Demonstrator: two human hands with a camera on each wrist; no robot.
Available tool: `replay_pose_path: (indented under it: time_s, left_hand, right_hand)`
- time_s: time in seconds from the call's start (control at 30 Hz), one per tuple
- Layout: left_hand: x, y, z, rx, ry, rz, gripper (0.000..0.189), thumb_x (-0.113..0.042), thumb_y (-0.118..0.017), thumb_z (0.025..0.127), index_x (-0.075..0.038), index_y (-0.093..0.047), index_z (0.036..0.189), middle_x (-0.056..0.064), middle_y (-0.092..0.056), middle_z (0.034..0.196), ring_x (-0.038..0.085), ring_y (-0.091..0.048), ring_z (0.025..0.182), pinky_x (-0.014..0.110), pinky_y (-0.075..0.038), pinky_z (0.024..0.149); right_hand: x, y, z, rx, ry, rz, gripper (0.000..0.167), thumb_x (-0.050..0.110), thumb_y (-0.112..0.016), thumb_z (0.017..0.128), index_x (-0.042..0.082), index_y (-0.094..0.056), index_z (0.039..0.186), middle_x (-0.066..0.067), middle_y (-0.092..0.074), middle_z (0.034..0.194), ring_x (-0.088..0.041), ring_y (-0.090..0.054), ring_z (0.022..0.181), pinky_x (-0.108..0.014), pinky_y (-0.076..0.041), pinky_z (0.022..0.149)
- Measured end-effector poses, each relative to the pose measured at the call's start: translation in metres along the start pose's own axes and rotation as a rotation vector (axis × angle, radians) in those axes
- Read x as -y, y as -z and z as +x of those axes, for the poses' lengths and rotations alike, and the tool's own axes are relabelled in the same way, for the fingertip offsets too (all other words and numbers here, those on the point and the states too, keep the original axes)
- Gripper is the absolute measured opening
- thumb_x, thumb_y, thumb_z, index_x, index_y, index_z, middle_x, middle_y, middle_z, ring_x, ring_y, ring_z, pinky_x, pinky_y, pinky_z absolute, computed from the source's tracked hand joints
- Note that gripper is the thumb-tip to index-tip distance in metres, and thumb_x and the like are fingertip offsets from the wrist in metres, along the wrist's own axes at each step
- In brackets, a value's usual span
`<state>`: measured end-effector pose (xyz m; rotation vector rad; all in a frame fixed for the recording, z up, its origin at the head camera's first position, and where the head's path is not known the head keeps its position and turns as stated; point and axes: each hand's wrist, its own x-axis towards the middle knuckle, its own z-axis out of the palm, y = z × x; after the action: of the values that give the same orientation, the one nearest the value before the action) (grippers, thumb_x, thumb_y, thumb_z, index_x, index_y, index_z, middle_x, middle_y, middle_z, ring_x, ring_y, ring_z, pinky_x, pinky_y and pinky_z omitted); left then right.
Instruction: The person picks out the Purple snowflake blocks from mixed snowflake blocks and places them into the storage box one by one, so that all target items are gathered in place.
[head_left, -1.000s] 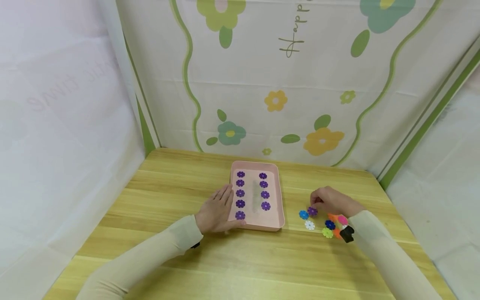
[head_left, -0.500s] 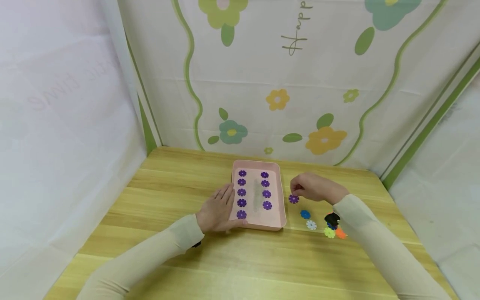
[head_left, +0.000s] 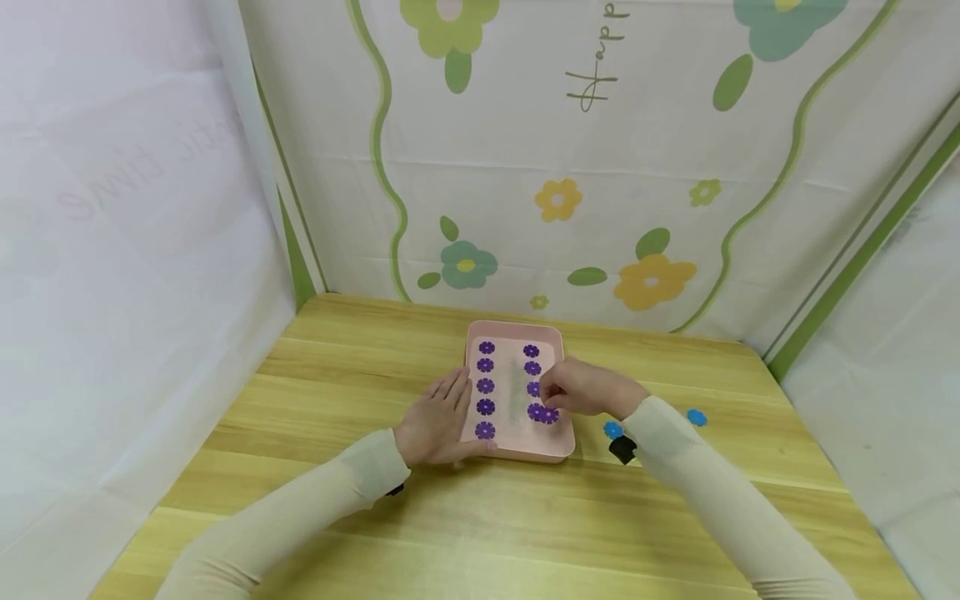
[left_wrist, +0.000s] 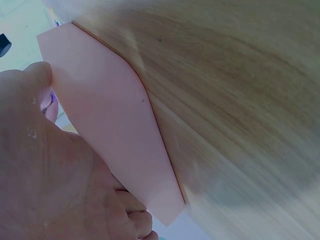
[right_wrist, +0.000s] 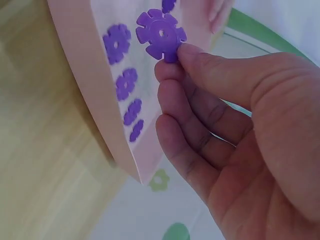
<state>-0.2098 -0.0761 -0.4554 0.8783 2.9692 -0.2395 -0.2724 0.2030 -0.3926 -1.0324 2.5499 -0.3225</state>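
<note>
A pink tray point(head_left: 517, 328) holds purple snowflake discs in two columns, a left column point(head_left: 485, 386) and a right column point(head_left: 532, 367). Over the tray's right side, my right hand point(head_left: 591, 390) pinches another purple snowflake disc point(right_wrist: 161, 34) between thumb and fingers. From the head view it overlaps the lowest disc of the right column; the right wrist view shows it held above the tray floor. My left hand point(head_left: 438, 419) rests against the tray's left side and near corner, fingers extended along the rim. In the left wrist view the thumb touches the tray's outer wall point(left_wrist: 110, 110).
Two blue snowflake discs, one near the right wrist point(head_left: 613, 429) and one farther right point(head_left: 697, 417), lie on the wooden table point(head_left: 480, 525). The right sleeve and a black wrist piece point(head_left: 622, 450) hide the area between them. Flower-printed cloth point(head_left: 495, 142) stands behind.
My right hand has carried the purple snowflake disc leftward from the loose discs on the table to above the tray's right side. The left hand stays at the tray.
</note>
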Motion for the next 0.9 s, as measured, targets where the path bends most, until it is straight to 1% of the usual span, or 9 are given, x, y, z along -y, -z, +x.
replay_pose_path:
  time_s: [0.1, 0.2, 0.33, 0.47, 0.6, 0.77, 0.9]
  left_hand:
    - [0.0, 0.001, -0.001, 0.005, -0.002, -0.012, 0.116, -0.089, -0.028, 0.095, 0.004, -0.033, 0.163, 0.023, -0.024, 0.174, 0.036, -0.026, 0.163, 0.043, -0.029, 0.132]
    - [-0.001, 0.003, -0.001, 0.011, -0.005, -0.011, 0.115, -0.089, -0.028, 0.095, 0.004, -0.032, 0.163, 0.023, -0.023, 0.174, 0.036, -0.026, 0.163, 0.043, -0.029, 0.133]
    - [-0.001, 0.004, -0.001, 0.007, -0.011, 0.003, 0.114, -0.088, -0.03, 0.095, 0.004, -0.034, 0.162, 0.023, -0.026, 0.173, 0.034, -0.028, 0.163, 0.043, -0.03, 0.132]
    - [-0.002, 0.005, 0.0, 0.015, -0.009, 0.011, 0.113, -0.088, -0.031, 0.095, 0.004, -0.034, 0.162, 0.022, -0.026, 0.174, 0.034, -0.027, 0.163, 0.042, -0.03, 0.132]
    - [-0.002, 0.004, 0.002, 0.025, -0.006, 0.014, 0.114, -0.088, -0.029, 0.095, 0.003, -0.033, 0.163, 0.022, -0.025, 0.174, 0.033, -0.026, 0.163, 0.042, -0.029, 0.133]
    - [-0.001, 0.003, 0.003, 0.027, -0.009, 0.012, 0.115, -0.089, -0.029, 0.095, 0.004, -0.032, 0.163, 0.022, -0.024, 0.174, 0.035, -0.026, 0.163, 0.043, -0.029, 0.132]
    - [0.002, 0.002, 0.003, 0.041, 0.0, -0.04, 0.115, -0.088, -0.033, 0.095, 0.004, -0.031, 0.163, 0.023, -0.023, 0.174, 0.036, -0.025, 0.164, 0.043, -0.029, 0.133]
  right_hand:
    - [0.001, -0.008, 0.003, 0.015, -0.006, 0.011, 0.012, 0.009, -0.07, 0.101, 0.011, -0.076, 0.091, 0.001, -0.07, 0.084, -0.007, -0.056, 0.073, -0.019, -0.052, 0.067]
    - [0.001, -0.016, 0.005, 0.012, 0.012, 0.005, 0.013, 0.008, -0.072, 0.1, 0.011, -0.075, 0.088, 0.002, -0.069, 0.081, -0.006, -0.055, 0.071, -0.019, -0.051, 0.066]
    - [-0.001, -0.027, 0.008, 0.006, 0.034, 0.003, 0.012, 0.007, -0.072, 0.1, 0.01, -0.075, 0.089, 0.003, -0.069, 0.082, -0.004, -0.055, 0.072, -0.019, -0.052, 0.066]
    - [-0.003, -0.036, 0.01, 0.011, 0.018, 0.013, 0.01, 0.008, -0.072, 0.1, 0.011, -0.077, 0.091, 0.004, -0.071, 0.085, -0.003, -0.058, 0.074, -0.019, -0.054, 0.069]
    - [-0.004, -0.041, 0.011, 0.008, -0.002, 0.015, 0.012, 0.01, -0.071, 0.101, 0.012, -0.078, 0.091, 0.004, -0.073, 0.086, -0.003, -0.06, 0.074, -0.019, -0.055, 0.069]
    - [-0.005, -0.045, 0.013, 0.0, -0.006, 0.011, 0.012, 0.01, -0.071, 0.101, 0.011, -0.079, 0.091, 0.003, -0.075, 0.086, -0.001, -0.062, 0.072, -0.017, -0.057, 0.068]
    - [-0.004, -0.046, 0.014, -0.026, 0.007, 0.014, 0.011, 0.01, -0.071, 0.101, 0.009, -0.08, 0.097, 0.0, -0.076, 0.089, -0.001, -0.062, 0.072, -0.017, -0.058, 0.068]
